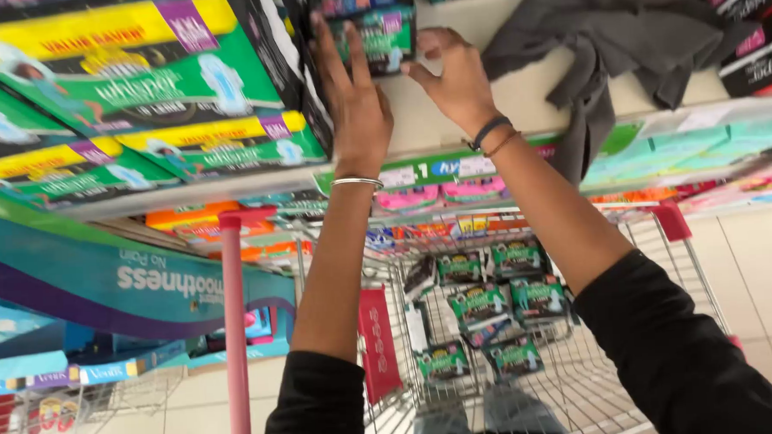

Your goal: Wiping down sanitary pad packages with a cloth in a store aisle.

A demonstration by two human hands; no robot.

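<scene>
Reaching up high, both arms stretch from black sleeves toward a store shelf [453,166]. Far to the left, big green and yellow packs [137,76] lie stacked on that shelf. Next to them stand black packs [288,52] on their edges. The left hand [357,101] is lifted straight up, with a thin silver bangle [357,183] on the wrist. Its palm lies flat against the black packs, and its fingers are long, straight and close together, with the tips up by a small dark and green pack [378,26]. That small pack sits on the shelf, just above and between the two hands. The right hand [456,82] is bent at the wrist, which has a dark band [489,130] on it. Its fingers are curled and a bit apart, touching the lower right side of the small pack, not closed around it. To the right, a grey cloth [604,42] lies crumpled on the shelf. Down below, a wire cart [584,382] holds more small green and black packs [485,304].
</scene>
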